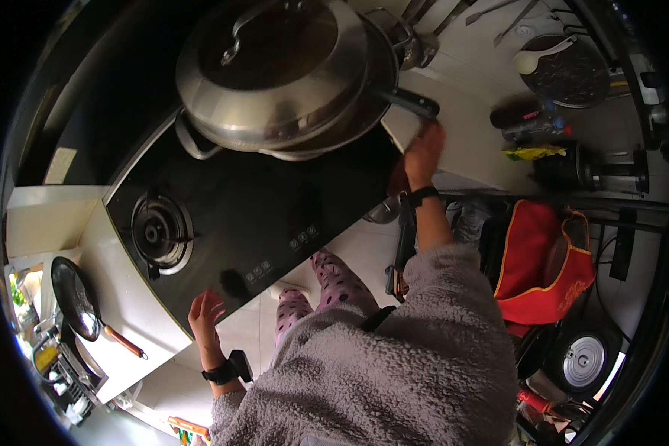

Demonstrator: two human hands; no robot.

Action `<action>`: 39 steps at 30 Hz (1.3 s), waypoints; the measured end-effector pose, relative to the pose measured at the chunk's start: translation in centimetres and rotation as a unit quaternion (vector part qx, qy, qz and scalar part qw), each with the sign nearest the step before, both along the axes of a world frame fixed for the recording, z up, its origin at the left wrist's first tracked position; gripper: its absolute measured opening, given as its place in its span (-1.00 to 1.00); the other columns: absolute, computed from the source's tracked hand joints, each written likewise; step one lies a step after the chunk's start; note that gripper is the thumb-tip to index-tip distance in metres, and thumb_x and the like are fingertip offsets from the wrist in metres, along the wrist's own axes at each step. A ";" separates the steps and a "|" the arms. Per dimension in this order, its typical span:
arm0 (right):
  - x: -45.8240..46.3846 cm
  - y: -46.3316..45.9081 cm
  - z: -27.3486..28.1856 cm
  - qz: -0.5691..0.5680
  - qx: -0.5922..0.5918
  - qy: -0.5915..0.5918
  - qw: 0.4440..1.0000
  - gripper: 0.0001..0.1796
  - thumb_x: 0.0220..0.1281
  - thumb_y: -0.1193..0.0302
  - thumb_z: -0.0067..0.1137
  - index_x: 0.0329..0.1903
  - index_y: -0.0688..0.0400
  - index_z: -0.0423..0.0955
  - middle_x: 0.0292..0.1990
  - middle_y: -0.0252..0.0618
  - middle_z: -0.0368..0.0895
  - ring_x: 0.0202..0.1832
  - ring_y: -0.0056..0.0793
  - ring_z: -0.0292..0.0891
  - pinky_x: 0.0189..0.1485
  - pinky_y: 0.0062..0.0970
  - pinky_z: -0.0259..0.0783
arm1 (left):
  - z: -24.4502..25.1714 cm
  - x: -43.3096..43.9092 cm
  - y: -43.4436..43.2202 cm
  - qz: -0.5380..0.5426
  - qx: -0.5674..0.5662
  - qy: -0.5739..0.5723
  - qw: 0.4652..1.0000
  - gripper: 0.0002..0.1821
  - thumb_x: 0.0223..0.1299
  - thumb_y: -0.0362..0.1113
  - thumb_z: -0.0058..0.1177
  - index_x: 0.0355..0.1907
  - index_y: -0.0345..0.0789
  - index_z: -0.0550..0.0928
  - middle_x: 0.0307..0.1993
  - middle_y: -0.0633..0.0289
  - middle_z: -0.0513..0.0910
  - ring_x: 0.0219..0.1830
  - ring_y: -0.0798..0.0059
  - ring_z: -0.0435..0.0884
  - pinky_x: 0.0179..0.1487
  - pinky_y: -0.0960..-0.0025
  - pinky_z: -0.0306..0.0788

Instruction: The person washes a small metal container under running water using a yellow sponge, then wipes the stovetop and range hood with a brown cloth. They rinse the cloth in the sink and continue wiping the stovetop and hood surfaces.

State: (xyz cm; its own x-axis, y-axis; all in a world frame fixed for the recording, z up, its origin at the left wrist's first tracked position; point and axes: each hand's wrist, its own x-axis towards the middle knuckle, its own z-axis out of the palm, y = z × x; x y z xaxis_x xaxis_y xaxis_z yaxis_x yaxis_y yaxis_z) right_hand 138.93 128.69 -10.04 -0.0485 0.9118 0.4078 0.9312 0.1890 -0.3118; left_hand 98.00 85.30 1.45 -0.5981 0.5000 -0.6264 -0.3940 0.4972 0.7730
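Observation:
A large wok point(382, 72) stands on the black glass cooktop point(245, 200), covered by a steel-rimmed lid point(279, 106) with a glass centre and a metal handle. The wok's black handle point(415, 103) points right. My right hand point(425, 150), blurred, is just below that handle's tip; whether it touches the handle or grips anything is unclear. My left hand point(205, 313) hovers at the cooktop's front edge, holding nothing, its fingers loosely bent and apart. A bare gas burner point(159, 231) lies farther left on the cooktop.
On the left counter point(128, 323) lies a small frying pan point(77, 298), near a dish rack point(61, 368). To the right, a red apron point(535, 267) hangs by a black rack. Bottles point(535, 128) and a round dark board point(566, 72) with a pale spoon point(541, 56) occupy the right counter.

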 end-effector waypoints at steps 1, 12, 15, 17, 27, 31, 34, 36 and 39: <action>1.6 0.6 0.2 -0.074 0.041 -0.029 0.996 -0.37 0.24 0.38 -0.18 0.29 0.45 -0.07 0.31 0.22 -0.09 0.37 0.04 -0.19 0.40 -0.15 -0.27 | 0.0 0.0 0.4 0.003 -0.012 0.008 1.000 -0.75 0.24 -0.25 -0.05 -0.13 -0.35 0.53 -0.28 0.21 0.62 -0.29 0.50 0.61 -0.31 0.53 0.48; 12.9 8.7 -2.2 -0.264 -0.225 -0.105 0.932 -0.28 0.28 0.12 -0.22 0.32 0.34 -0.08 0.33 0.15 -0.11 0.35 0.02 -0.12 0.31 -0.01 -0.14 | -0.8 2.2 5.4 -0.031 -0.021 0.001 0.999 -0.75 0.24 -0.26 -0.05 -0.14 -0.38 0.54 -0.31 0.17 0.62 -0.32 0.48 0.62 -0.35 0.51 0.50; 7.5 13.3 -3.7 -0.126 -0.177 -0.013 0.976 -0.32 0.20 0.28 -0.15 0.30 0.36 -0.03 0.29 0.12 0.03 0.31 -0.01 -0.02 0.28 -0.06 -0.07 | -0.8 3.1 6.6 -0.041 -0.043 -0.019 0.998 -0.74 0.24 -0.26 -0.05 -0.13 -0.39 0.53 -0.31 0.16 0.62 -0.32 0.47 0.62 -0.34 0.51 0.50; 1.1 15.8 -4.4 -0.039 -0.165 0.026 0.985 -0.32 0.16 0.41 -0.13 0.33 0.31 -0.08 0.30 0.09 0.02 0.34 -0.06 -0.07 0.32 -0.08 -0.13 | -0.5 3.4 7.1 -0.048 -0.013 -0.017 0.999 -0.74 0.23 -0.24 -0.03 -0.14 -0.38 0.54 -0.31 0.16 0.62 -0.33 0.48 0.62 -0.34 0.52 0.50; -8.0 4.8 1.5 0.352 -0.316 0.055 0.879 -0.42 -0.01 0.62 -0.09 0.18 0.25 0.19 0.16 0.12 0.23 0.24 0.00 0.10 0.29 -0.23 0.08 | 0.7 3.7 6.3 -0.019 -0.003 -0.018 1.000 -0.74 0.22 -0.24 -0.02 -0.16 -0.39 0.54 -0.32 0.14 0.62 -0.35 0.47 0.63 -0.36 0.53 0.49; -7.3 0.0 2.7 0.363 -0.154 0.037 0.918 -0.49 0.00 0.60 -0.06 0.11 0.26 0.25 0.17 0.10 0.22 0.23 0.04 0.11 0.28 -0.20 0.10 | 0.9 2.8 5.1 -0.026 0.011 0.009 1.000 -0.73 0.24 -0.25 -0.04 -0.13 -0.41 0.53 -0.30 0.16 0.62 -0.32 0.47 0.62 -0.32 0.51 0.50; -6.2 -3.4 3.3 0.289 -0.086 -0.093 0.949 -0.41 0.12 0.45 0.02 0.23 0.28 0.14 0.25 0.00 0.14 0.30 -0.02 0.03 0.34 -0.20 -0.02 | 1.0 2.0 3.0 0.004 0.025 0.013 1.000 -0.74 0.27 -0.27 -0.07 -0.12 -0.40 0.52 -0.29 0.15 0.62 -0.31 0.47 0.61 -0.31 0.50 0.50; -6.1 -5.9 3.6 0.301 -0.132 -0.057 0.943 -0.46 0.25 0.46 -0.11 0.28 0.24 0.08 0.29 -0.01 0.09 0.33 -0.02 -0.03 0.34 -0.18 -0.02 | 0.9 1.8 1.4 0.018 0.016 0.016 1.000 -0.74 0.27 -0.28 -0.08 -0.11 -0.40 0.52 -0.29 0.16 0.62 -0.30 0.47 0.61 -0.28 0.49 0.50; -8.0 -10.8 4.0 0.353 -0.155 -0.080 0.919 -0.45 0.24 0.47 -0.11 0.28 0.24 0.08 0.31 -0.01 0.05 0.34 -0.01 -0.06 0.34 -0.16 -0.03 | 0.7 0.7 -0.8 0.037 0.019 -0.014 0.999 -0.74 0.27 -0.28 -0.08 -0.09 -0.41 0.51 -0.29 0.17 0.61 -0.29 0.47 0.60 -0.26 0.48 0.49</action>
State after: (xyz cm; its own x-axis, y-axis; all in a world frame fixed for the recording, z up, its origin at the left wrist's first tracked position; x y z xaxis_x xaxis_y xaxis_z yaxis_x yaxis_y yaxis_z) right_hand 130.91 117.91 -6.01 -0.7091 0.7016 0.0702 0.6497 0.6889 -0.3213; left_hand 98.68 84.50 2.13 -0.6171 0.4790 -0.6243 -0.4493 0.4368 0.7793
